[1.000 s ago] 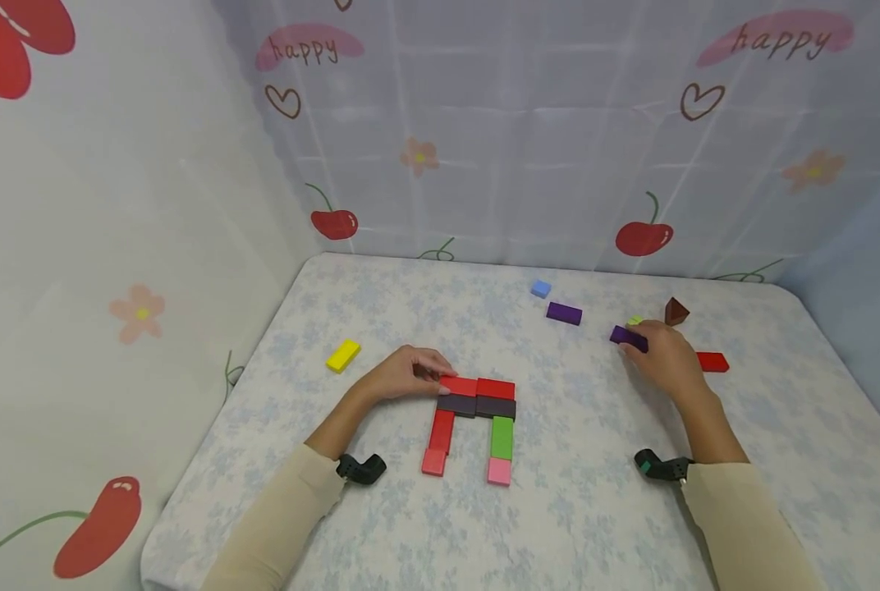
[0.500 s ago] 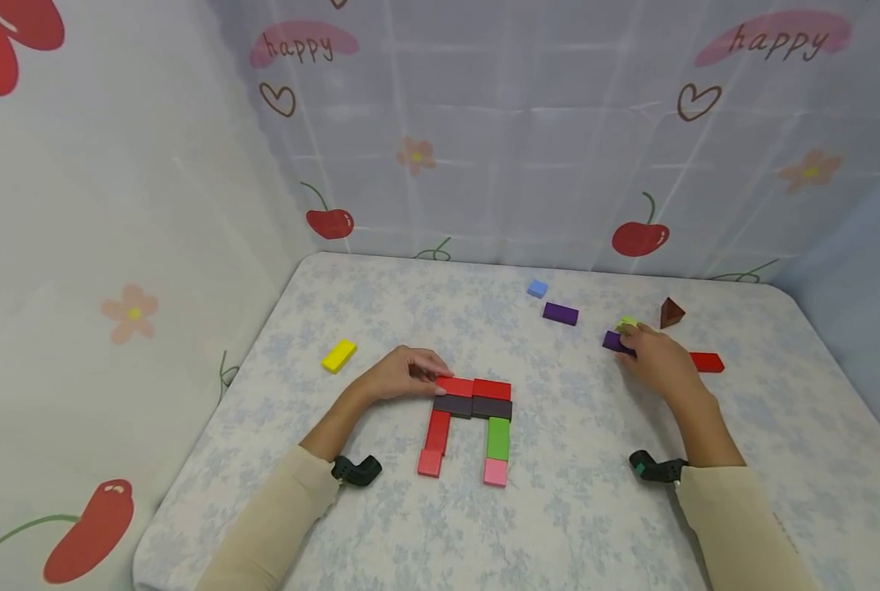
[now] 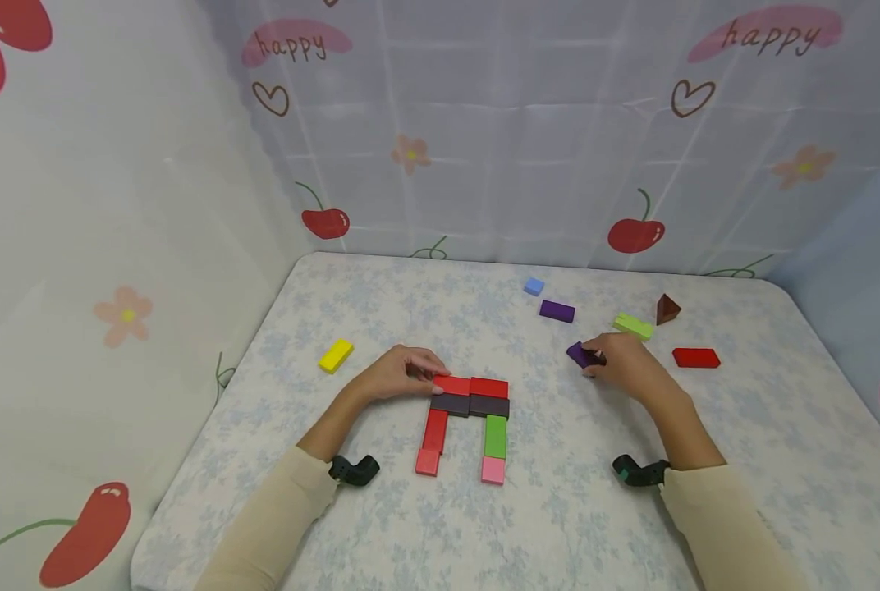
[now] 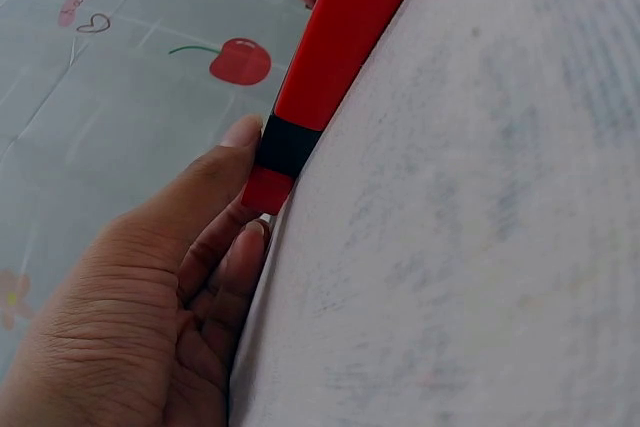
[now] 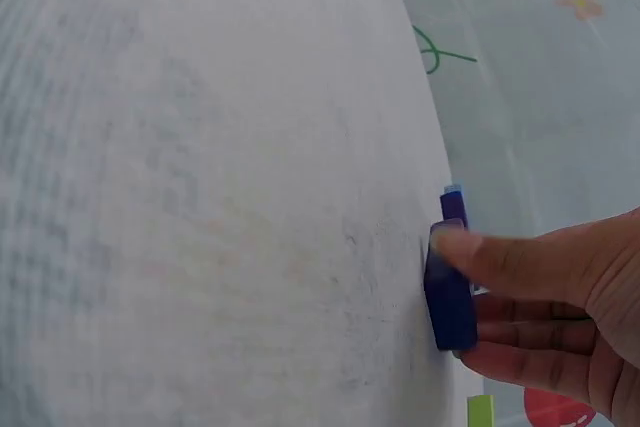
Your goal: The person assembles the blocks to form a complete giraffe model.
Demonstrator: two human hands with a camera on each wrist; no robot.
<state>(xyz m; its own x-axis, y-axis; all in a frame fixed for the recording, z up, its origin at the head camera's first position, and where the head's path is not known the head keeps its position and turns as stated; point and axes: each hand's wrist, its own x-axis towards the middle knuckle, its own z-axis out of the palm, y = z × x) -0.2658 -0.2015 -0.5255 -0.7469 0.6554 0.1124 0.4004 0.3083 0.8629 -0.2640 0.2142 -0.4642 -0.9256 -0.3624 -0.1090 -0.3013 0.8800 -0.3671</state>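
Observation:
My left hand (image 3: 401,373) pinches the left end of a red block (image 3: 452,385), thumb in front and fingers behind. A second red block (image 3: 489,388) touches it on the right. Two dark blocks (image 3: 488,406) lie against their near side. From these, a red block (image 3: 435,430) with a light red one (image 3: 427,461) and a green block (image 3: 495,436) with a pink one (image 3: 493,470) run toward me like two legs. Right of this, my right hand (image 3: 623,361) grips a purple block (image 5: 452,297) between thumb and fingers, close to the tabletop.
Left lies a yellow block (image 3: 336,356). At the back are a small blue block (image 3: 533,286) and another purple block (image 3: 557,311). A lime block (image 3: 633,326), a brown pyramid (image 3: 667,309) and a red block (image 3: 696,358) surround the right hand's far side.
My right hand has moved left and toward me with the purple block, uncovering the lime block and the red block at right. My left hand has stayed on the red block.

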